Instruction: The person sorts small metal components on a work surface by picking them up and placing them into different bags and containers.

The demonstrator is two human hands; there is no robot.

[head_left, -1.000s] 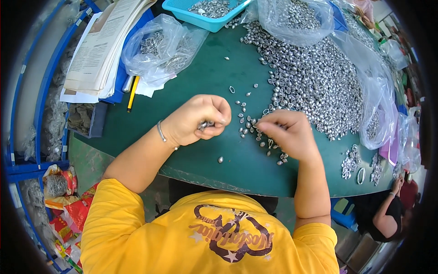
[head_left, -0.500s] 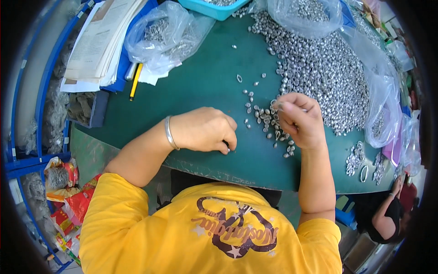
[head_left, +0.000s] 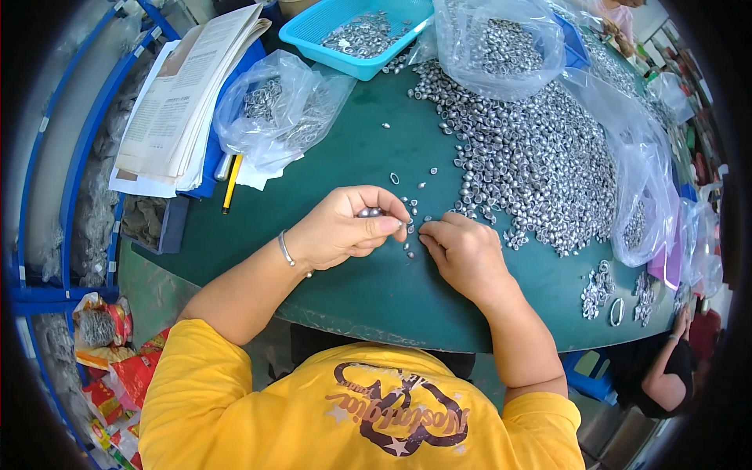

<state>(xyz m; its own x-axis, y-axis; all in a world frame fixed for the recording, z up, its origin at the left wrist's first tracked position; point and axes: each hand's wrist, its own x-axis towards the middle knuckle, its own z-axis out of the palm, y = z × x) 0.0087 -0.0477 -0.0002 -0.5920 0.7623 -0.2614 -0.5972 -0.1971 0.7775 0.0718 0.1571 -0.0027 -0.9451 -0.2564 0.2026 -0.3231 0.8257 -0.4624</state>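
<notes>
Silver-grey metal is showing in the curl of the left hand (head_left: 335, 231) here: a few small beads (head_left: 368, 212) are sitting against the palm, and the fingers are folding round them, I'd guess so they don't roll off. Thumb and forefinger are meeting in front, but I can't tell if they're nipping a piece. The right hand (head_left: 468, 254) is hovering close by, palm down, fingertips bunched at the table; whether it's grasping anything, no idea from where I'm standing.

A few loose pieces (head_left: 412, 204) are lying between the hands, probably there because it's easy reach for both. Beyond the right hand a big heap (head_left: 540, 157) of similar bits is spreading over the green table (head_left: 352, 301), with a clear bag (head_left: 501, 82) of more sitting on its far side. A blue basket (head_left: 304, 30) is holding another batch at the back, its raised sides likely stopping strays.

Over on the left, another plastic bag (head_left: 235, 121) is lying beside a yellow pen (head_left: 231, 189) and a stack of papers (head_left: 184, 94), seemingly parked out of the way of the elbows.
</notes>
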